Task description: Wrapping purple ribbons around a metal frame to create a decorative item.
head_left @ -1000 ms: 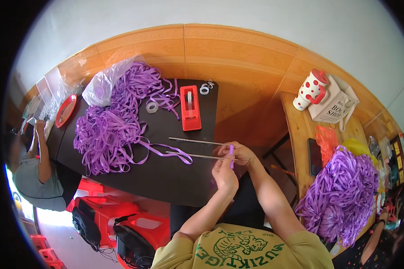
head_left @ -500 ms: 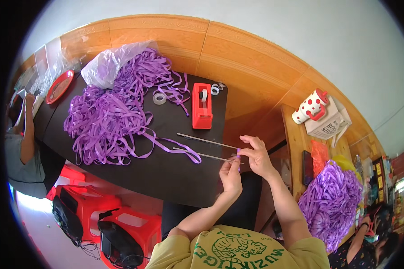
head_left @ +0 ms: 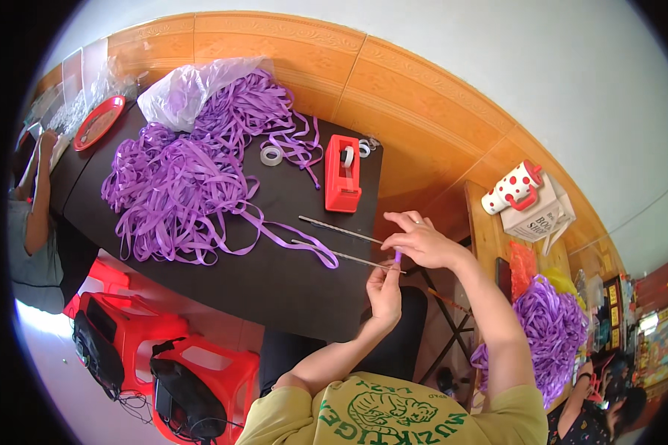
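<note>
Rod [head_left: 349, 258] pinched by both hands at table edge [head_left: 364, 289]

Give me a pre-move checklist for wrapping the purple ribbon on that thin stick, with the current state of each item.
1. Left hand pinches the thin stick end: ok.
2. Right hand on the ribbon end at the stick's tip: ok.
3. Purple ribbon strand runs free back to the ribbon pile: ok.
4. Red tape dispenser within reach on the black table: ok.
5. Second stick lies apart: ok.
6. Ribbon wound tight: cannot tell.
</note>
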{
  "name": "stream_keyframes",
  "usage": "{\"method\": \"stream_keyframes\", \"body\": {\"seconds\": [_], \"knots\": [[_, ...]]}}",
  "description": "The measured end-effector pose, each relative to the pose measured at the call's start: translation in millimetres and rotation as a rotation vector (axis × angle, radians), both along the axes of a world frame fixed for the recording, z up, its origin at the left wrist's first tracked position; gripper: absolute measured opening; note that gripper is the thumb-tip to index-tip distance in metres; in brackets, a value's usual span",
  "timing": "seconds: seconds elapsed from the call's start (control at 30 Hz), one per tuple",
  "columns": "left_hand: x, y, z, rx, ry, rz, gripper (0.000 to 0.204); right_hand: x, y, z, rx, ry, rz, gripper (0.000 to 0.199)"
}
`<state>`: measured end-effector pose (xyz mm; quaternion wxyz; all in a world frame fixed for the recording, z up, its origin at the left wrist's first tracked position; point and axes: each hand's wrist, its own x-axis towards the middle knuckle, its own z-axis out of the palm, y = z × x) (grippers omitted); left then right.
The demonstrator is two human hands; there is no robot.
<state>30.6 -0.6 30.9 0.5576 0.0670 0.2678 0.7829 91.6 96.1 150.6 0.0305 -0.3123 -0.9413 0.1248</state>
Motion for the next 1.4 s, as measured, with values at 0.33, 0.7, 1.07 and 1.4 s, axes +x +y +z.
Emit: {"method": "stream_keyframes", "body": {"seconds": [0.33, 0.7, 1.07, 1.4], "knots": [[-1.0, -1.1, -3.2, -0.007, 0.047, -0.043, 0.01, -49.5, 14.1, 22.1, -0.224, -0.727, 0.087, 0.022], [-3.2, -1.5, -0.8, -0.02, 0.051, -0.06, 0.014, -45.1, 14.4, 17.6, -0.148, -0.657, 0.179, 0.009], [-6.4, -2.7, 2.9, -0.006, 0.086, -0.091, 0.011, -19.7, 13.2, 8.5, -0.163, -0.394, 0.18, 0.008], [-3.9, 0.8, -0.7, -0.02, 0.072, -0.064, 0.007, 20.0, 3.1, -15.1, -0.118, 0.093, 0.095, 0.005]]}}
